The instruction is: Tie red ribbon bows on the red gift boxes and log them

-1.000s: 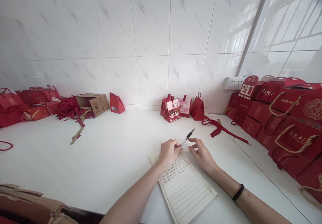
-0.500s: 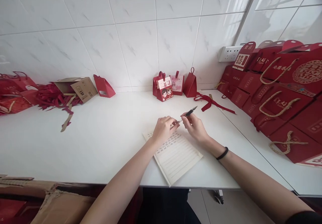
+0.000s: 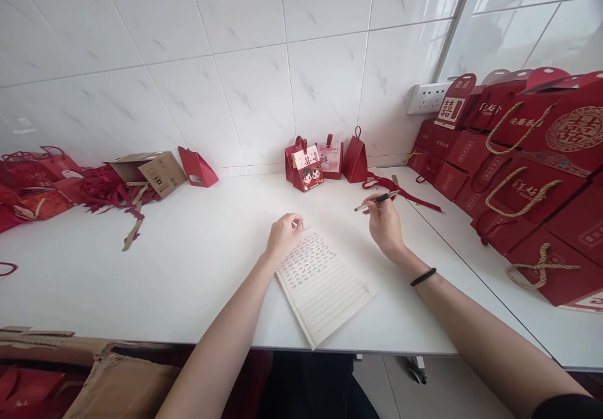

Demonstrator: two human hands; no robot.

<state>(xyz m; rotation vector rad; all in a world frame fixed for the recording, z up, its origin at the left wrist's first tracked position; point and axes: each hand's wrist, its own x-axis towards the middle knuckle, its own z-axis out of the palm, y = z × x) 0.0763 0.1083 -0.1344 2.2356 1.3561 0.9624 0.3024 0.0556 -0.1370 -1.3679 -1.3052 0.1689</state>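
My right hand [image 3: 386,223] is closed around a pen [image 3: 377,201] with a dark section and a clear end, lifted off to the right of the notepad. The clear end points left. A lined notepad [image 3: 336,303] lies at an angle near the table's front edge, its upper rows filled with handwriting and its lower rows blank. At its upper left corner is my left hand [image 3: 284,233], fingers curled with thumb and forefinger close together. Whatever may be between them is too small to make out.
Small red gift boxes [image 3: 306,168] stand against the tiled wall. Beside them lies a red ribbon [image 3: 405,198]. Stacked red boxes with rope handles [image 3: 522,186] line the right side. A brown carton [image 3: 162,174] is at back left; an open cardboard box [image 3: 125,378] sits below the front edge.
My hands have moved apart, left hand leftward and right hand rightward with the pen. The pen has turned in my right hand, and more of the written rows show.
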